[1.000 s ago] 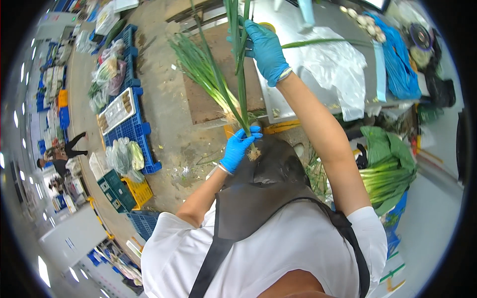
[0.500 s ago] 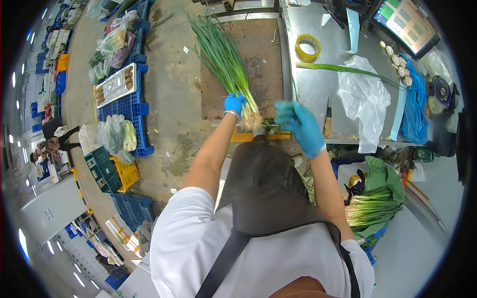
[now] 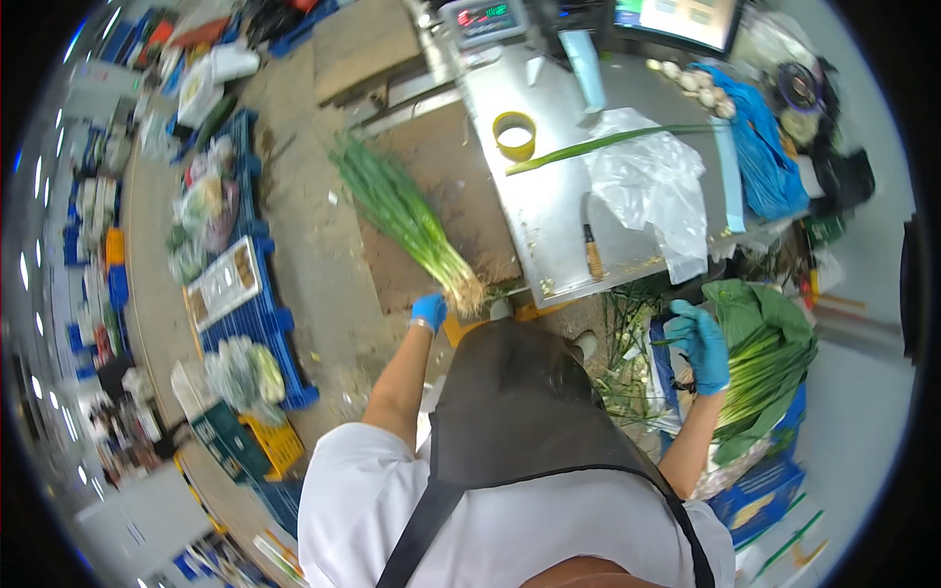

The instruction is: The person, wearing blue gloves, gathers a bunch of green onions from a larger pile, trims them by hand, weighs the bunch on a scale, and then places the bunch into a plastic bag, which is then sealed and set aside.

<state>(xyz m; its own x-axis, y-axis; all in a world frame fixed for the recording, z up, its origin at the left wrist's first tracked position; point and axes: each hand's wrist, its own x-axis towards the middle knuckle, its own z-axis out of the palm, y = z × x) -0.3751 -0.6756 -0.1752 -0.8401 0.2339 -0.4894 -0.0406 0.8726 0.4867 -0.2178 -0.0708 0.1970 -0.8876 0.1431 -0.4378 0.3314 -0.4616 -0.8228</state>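
Observation:
A bunch of green onions [image 3: 407, 216] lies slanted on a brown board, its pale stems and roots toward me. My left hand [image 3: 428, 312], in a blue glove, is low beside the roots, apart from the stems; its curled fingers are too blurred to tell open from closed. Off to the right, my right hand [image 3: 701, 345], gloved in blue, hangs open over a heap of green trimmings [image 3: 632, 377]. A thin green strip shows by its fingertips, and I cannot tell whether they touch it. More green onions [image 3: 765, 372] lie in a green wrap beside that hand.
The metal table [image 3: 549, 230] holds yellow tape [image 3: 515, 135], a single green onion stalk [image 3: 588, 148], a clear plastic bag [image 3: 647, 176], a wooden-handled knife [image 3: 593, 251] and a scale [image 3: 482, 20]. Blue pallets [image 3: 279, 338] with bagged vegetables stand left. Under the wrapped onions is a blue crate [image 3: 760, 505].
My left hand has let go of the green onions and drawn back toward me. My right hand has swung right, from beside the roots to the trimmings. The view has turned and shifted.

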